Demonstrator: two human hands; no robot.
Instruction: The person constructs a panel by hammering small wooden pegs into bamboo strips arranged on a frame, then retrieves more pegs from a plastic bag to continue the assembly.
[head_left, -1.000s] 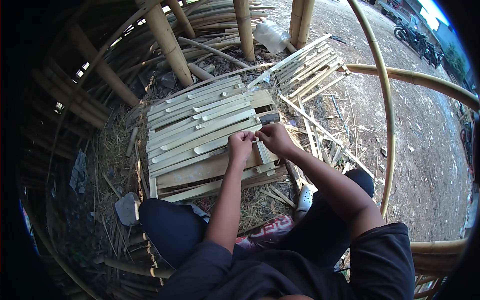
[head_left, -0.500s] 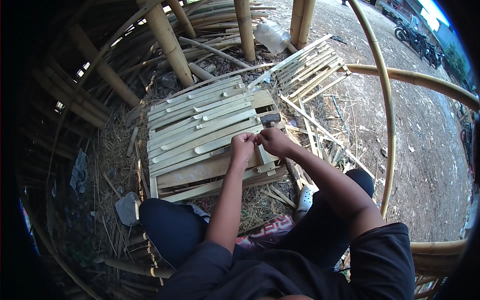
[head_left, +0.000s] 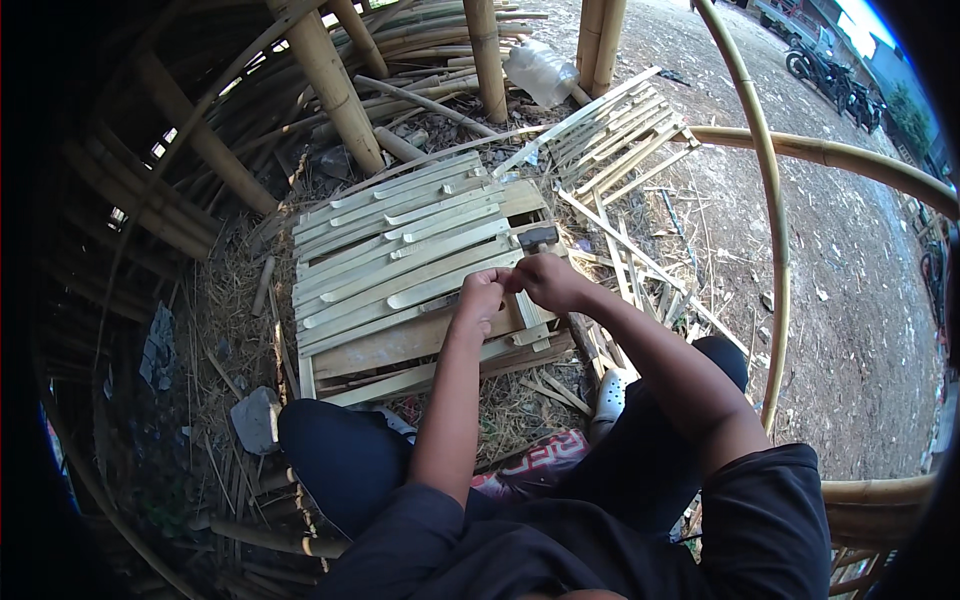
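My left hand and my right hand meet above the right end of a panel of pale bamboo slats. Both hands are closed, fingertips pinched together and touching. Whatever sits between them is too small or too covered to make out. Just beyond the right hand lies a hammer, its dark head showing on the panel's right edge. Several slats carry curled strips peeled up from their surface. Beneath the slats a wide wooden board shows, and a bamboo crosspiece runs along the right side, partly under my hands.
A second slatted bamboo frame leans at the far right. Upright bamboo poles and a pile of bamboo stand behind. A clear plastic jug rests there. A concrete block sits by my left knee; a curved pole rises at right.
My hands stay together in nearly the same spot, with the fingers shifted slightly closer over each other. The panel and the hammer have not moved.
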